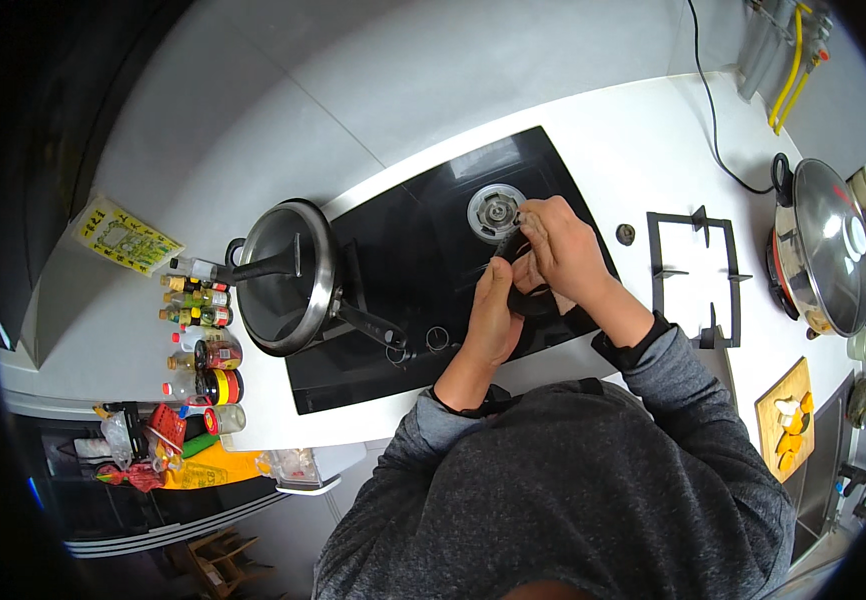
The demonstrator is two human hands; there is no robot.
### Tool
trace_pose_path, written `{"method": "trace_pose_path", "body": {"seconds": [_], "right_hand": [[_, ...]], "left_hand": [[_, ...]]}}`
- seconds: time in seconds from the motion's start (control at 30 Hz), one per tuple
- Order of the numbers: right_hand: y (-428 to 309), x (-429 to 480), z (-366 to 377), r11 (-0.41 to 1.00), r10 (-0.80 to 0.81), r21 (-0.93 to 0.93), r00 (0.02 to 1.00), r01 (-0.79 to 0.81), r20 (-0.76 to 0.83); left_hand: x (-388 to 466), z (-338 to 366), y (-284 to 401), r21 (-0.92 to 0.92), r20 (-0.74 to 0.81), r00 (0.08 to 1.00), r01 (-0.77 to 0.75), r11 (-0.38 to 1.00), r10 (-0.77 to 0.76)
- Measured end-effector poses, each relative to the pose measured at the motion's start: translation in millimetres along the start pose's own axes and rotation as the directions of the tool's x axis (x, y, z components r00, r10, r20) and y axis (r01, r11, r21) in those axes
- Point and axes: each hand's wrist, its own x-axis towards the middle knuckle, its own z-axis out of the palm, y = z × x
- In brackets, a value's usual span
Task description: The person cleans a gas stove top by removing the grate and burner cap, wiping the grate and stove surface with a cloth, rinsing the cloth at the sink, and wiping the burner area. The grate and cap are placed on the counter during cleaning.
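Observation:
My left hand (pixel 489 307) grips the rim of a dark round part (pixel 529 301), possibly a burner ring, tilted above the right side of the black gas hob (pixel 410 247). With my right hand (pixel 564 244) I press a pinkish cloth (pixel 529 276) against that part. My fingers hide much of both. Just behind my hands is the bare metal burner (pixel 496 213). A black pan support (pixel 733 281) lies on the white counter to the right, and a small dark round cap (pixel 625 235) rests between it and the hob.
A lidded frying pan (pixel 283 285) stands on the hob's left side, its handle pointing towards me. Several bottles and jars (pixel 204 330) line the counter's left end. At right are a lidded pot (pixel 827 247), a power cord (pixel 710 112) and a cutting board (pixel 770 420) with cut orange food.

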Motion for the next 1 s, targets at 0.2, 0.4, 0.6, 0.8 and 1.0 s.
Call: {"method": "trace_pose_path", "body": {"seconds": [0.2,0.4,0.6,0.8,1.0], "right_hand": [[35.7,7.5,7.3,0.882,0.428,0.255,0.900,-0.396,-0.085],[62.2,3.6,-31.7,0.818,0.573,-0.013,0.816,-0.575,-0.078],[32.7,-36.9,-51.5,0.539,0.386,0.440,0.675,-0.718,0.629],[28.8,-57.6,-46.2,0.010,0.545,0.646,0.545,-0.763,0.637],[33.6,-59.7,-63.2,0.228,0.598,0.695,0.661,-0.682,0.453]], "left_hand": [[0.6,6.7,-1.1,-0.045,0.000,1.000,0.009,0.999,-0.009],[0.8,1.1,8.1,-0.059,-0.051,0.998,-0.034,0.998,0.031],[11.7,-6.1,8.7,0.011,-0.079,0.997,-0.011,1.000,0.012],[20.5,-12.6,-9.9,0.013,-0.066,0.990,0.123,0.992,-0.121],[27.1,-18.4,-29.6,0.090,-0.104,0.937,0.344,0.935,-0.335]]}}
